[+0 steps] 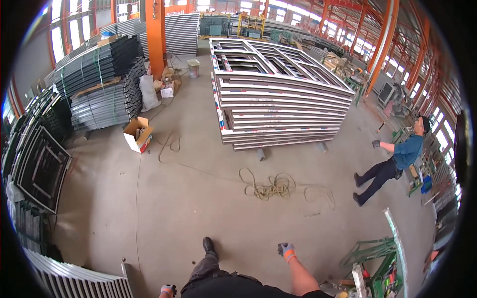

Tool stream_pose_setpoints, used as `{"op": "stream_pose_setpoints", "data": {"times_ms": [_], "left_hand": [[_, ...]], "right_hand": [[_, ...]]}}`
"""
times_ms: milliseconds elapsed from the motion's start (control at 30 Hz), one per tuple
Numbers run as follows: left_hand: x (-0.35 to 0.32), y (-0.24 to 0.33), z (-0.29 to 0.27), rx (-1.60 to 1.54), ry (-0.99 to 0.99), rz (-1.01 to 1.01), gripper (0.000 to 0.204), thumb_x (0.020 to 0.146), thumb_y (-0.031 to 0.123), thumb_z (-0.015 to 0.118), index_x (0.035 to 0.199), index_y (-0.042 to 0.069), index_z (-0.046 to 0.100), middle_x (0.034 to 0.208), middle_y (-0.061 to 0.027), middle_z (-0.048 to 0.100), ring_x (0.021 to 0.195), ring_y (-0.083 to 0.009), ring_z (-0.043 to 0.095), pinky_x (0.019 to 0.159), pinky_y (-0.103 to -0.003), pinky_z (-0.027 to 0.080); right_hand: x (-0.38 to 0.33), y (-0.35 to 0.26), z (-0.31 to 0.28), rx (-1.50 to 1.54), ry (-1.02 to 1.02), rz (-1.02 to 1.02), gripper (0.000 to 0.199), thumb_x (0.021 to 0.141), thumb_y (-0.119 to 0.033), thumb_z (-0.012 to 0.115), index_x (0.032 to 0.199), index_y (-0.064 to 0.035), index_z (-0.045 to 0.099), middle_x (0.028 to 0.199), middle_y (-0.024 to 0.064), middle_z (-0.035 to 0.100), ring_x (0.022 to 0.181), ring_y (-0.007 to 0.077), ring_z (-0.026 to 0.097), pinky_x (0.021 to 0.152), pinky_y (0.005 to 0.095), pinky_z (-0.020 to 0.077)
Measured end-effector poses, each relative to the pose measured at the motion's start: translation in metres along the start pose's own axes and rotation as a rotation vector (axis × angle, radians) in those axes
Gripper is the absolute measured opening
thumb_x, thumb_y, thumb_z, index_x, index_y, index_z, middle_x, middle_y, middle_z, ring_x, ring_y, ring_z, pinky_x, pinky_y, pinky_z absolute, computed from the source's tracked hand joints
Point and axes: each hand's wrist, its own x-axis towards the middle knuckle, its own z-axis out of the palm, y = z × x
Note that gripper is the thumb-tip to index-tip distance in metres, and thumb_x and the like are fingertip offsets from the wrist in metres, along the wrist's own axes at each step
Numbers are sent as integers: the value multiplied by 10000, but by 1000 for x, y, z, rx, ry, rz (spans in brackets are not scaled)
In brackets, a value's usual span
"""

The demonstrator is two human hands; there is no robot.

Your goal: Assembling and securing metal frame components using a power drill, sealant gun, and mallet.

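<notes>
Walking the floor: gloved right hand (286, 250) swings empty, left hand (168, 289) grip unclear, rope (271, 187) ahead needs stepping around.

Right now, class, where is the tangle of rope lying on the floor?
In the head view, the rope lies mid-floor, just in front of the tall stack of window frames, left of the co-worker.

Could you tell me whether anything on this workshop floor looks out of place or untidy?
Yes: a tangled rope lies loose across the concrete floor in front of the stack of metal frames, in open walking space. An open cardboard box also sits tipped beside the dark frame stacks.
</notes>
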Motion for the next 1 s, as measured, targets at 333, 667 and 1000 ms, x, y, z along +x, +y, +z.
{"op": "stream_pose_setpoints", "data": {"times_ms": [333, 667, 1000], "left_hand": [[313, 372, -250, -398, 285, 321, 291, 861, 326, 556, 885, 79, 709, 771, -130, 712, 676, -219, 673, 631, -370, 529], [403, 672, -349, -506, 81, 444, 167, 879, 228, 612, 854, 90, 702, 662, -11, 647, 539, -92, 554, 509, -264, 456], [541, 1010, -552, -974, 138, 751, 243, 941, 305, 578, 930, 70, 639, 751, -37, 641, 596, -129, 565, 506, -265, 424]], "right_hand": [[0, -41, 119, -111, -181, 291, 225, 883, -264, 668, 903, -46, 723, 759, 113, 696, 534, 220, 630, 449, 337, 467], [257, -119, 141, 13, -226, 513, 322, 989, -313, 437, 1143, -105, 627, 821, 158, 690, 548, 252, 622, 469, 370, 479], [498, -348, 177, 151, 355, -202, 200, 940, -223, 594, 975, -34, 648, 751, 115, 683, 518, 194, 606, 438, 303, 464]]}}
